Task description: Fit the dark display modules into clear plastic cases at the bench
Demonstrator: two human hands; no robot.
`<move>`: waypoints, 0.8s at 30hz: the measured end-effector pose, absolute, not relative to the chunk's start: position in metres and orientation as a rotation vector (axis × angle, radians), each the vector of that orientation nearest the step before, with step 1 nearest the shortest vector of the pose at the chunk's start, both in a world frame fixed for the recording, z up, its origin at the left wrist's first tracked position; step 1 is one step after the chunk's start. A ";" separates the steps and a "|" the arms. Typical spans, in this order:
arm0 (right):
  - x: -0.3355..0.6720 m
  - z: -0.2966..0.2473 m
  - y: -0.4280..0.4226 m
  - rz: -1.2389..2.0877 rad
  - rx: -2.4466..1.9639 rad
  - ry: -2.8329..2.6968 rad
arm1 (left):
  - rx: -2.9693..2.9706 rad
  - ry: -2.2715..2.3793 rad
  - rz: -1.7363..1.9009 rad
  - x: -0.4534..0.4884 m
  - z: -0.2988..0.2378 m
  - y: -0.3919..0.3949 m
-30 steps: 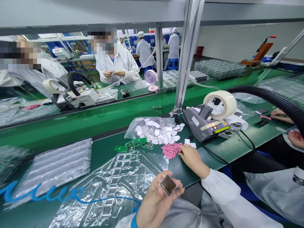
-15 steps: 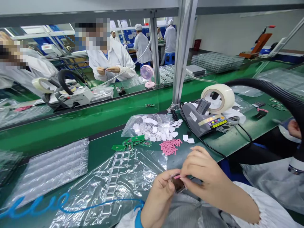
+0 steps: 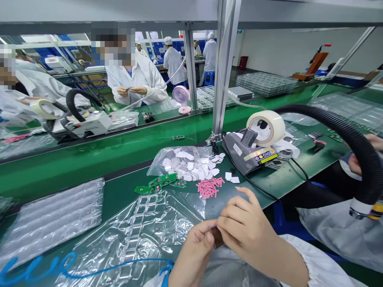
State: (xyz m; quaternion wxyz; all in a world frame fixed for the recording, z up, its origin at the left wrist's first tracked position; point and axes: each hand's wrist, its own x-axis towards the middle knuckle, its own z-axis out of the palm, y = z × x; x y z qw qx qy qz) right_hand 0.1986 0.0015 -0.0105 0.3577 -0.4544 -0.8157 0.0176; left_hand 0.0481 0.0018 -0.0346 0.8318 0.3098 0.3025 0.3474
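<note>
My left hand (image 3: 196, 247) grips a small dark square part (image 3: 216, 236) near the table's front edge. My right hand (image 3: 245, 227) is closed over the same part from the right, fingertips pinched against it; whether a pink strip is still between them is hidden. Just beyond my hands lies a pile of pink strips (image 3: 208, 187). Left of it lie several green circuit boards (image 3: 161, 182). Behind is a clear bag of white pads (image 3: 185, 163), some spilled onto the table.
A tape dispenser (image 3: 254, 149) with a large tape roll stands at right, a black hose (image 3: 344, 135) arching over it. Clear plastic trays (image 3: 143, 231) cover the table at left. A co-worker's hands (image 3: 356, 163) are at far right. People in white coats work beyond the green conveyor (image 3: 89, 155).
My right hand left the pink strips, came back to the dark part in my left hand with a pink strip, and now presses on it. My view shifted slightly right.
</note>
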 end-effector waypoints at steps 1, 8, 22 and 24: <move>0.197 -0.011 0.001 0.018 -1.175 -2.107 | 0.649 0.648 0.736 0.048 -0.036 0.002; 0.199 -0.010 -0.003 -0.018 -1.123 -2.154 | 0.555 0.612 0.670 0.049 -0.040 0.003; 0.272 -0.112 0.113 0.411 -1.589 -2.079 | 0.225 0.546 0.740 0.035 -0.056 0.003; 0.271 -0.107 0.111 0.438 -1.561 -2.000 | 0.217 0.548 0.778 0.036 -0.055 0.004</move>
